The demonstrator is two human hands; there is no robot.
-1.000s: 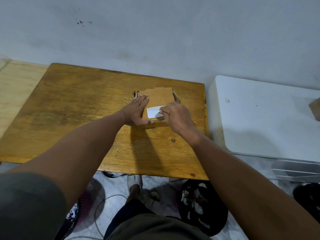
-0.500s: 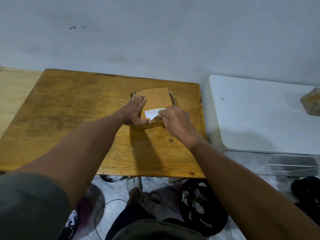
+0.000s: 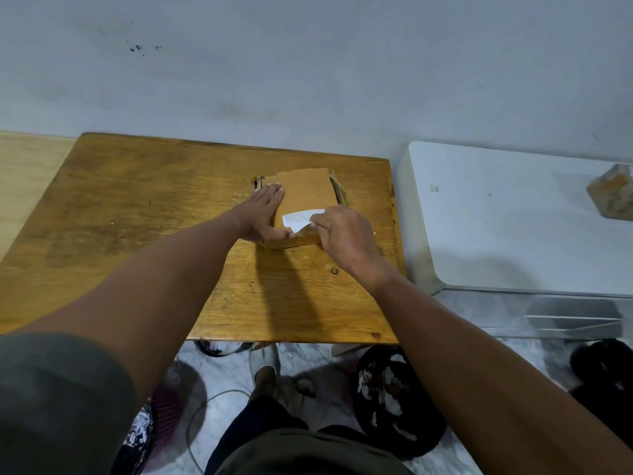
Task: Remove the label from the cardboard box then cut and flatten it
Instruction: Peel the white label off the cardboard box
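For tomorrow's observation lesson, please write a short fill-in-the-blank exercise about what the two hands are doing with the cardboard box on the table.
1. The flat brown cardboard box lies on a ____ table.
2. The left hand presses flat on the box's ____ side.
3. The right hand pinches the white paper label, whose colour is ____.

Missing words: wooden; left; white

Box on table; label on box.

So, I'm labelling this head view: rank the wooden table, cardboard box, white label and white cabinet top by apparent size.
1. wooden table
2. white cabinet top, cut off by the frame edge
3. cardboard box
4. white label, partly under the right hand
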